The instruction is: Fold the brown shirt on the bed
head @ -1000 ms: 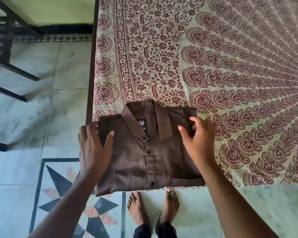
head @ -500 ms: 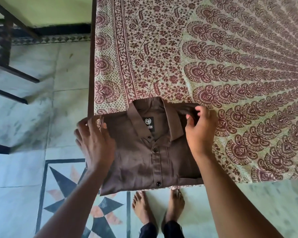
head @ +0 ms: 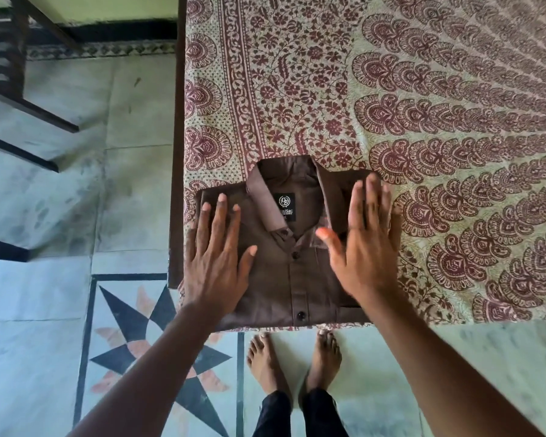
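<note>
- Patterned bedspread [head: 391, 89] covers the bed's near corner, where the brown shirt [head: 284, 279] lies folded into a compact rectangle, collar up and buttons showing.
- Left hand [head: 216, 263] lies flat on the shirt's left side, fingers straight and spread, apparently smoothing the fold.
- Right hand [head: 364, 247] lies flat on the right side, fingers extended, gripping nothing.
- Bare feet [head: 293, 364] stand on the tiled floor [head: 60, 294] below; folding looks essentially complete.

A plain brown shirt [head: 284, 279] with a black collar label [head: 287, 205] lies on a cream bedspread [head: 423, 121] printed in maroon florals.
</note>
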Available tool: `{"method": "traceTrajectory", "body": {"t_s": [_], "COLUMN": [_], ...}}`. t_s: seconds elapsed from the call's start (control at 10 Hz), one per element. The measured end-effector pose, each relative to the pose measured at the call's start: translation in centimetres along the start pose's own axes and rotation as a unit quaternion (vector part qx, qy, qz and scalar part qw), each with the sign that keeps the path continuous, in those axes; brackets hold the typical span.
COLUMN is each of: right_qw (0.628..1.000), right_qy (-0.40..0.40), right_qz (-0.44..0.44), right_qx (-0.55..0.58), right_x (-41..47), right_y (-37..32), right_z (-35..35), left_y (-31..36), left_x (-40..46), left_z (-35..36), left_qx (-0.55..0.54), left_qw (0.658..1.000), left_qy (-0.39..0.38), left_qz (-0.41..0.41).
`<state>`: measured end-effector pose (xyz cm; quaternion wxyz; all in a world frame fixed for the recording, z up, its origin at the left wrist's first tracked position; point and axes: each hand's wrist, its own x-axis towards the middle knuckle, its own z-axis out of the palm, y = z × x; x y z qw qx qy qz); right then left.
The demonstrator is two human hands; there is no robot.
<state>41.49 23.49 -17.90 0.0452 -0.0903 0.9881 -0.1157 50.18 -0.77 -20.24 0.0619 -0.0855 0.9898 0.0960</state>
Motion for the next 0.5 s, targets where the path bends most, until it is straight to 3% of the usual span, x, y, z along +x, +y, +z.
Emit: {"method": "traceTrajectory", "body": {"t_s": [0.2, 0.4, 0.5], "right_qw": [0.987, 0.983, 0.992], "right_qy": [-0.082, -0.088, -0.063], "right_qz": [-0.118, -0.098, -0.076], "right_qx": [-0.078, -0.127, -0.081], "right_x": [-7.6, -4.6, -5.4], "right_y": [1.8, 6.0, 5.3], "right_z": [1.6, 2.6, 1.6], "left_y": [-0.8, -0.9, 0.2], "left_x": [-2.9, -2.0, -2.9], "left_z": [1.8, 2.2, 0.7], "left_qx": [0.035, 0.027, 0.002], "left_qw": [0.999, 1.000, 1.000], "left_qy": [-0.030, -0.010, 0.001], "left_qz": [-0.003, 0.007, -0.002]}}
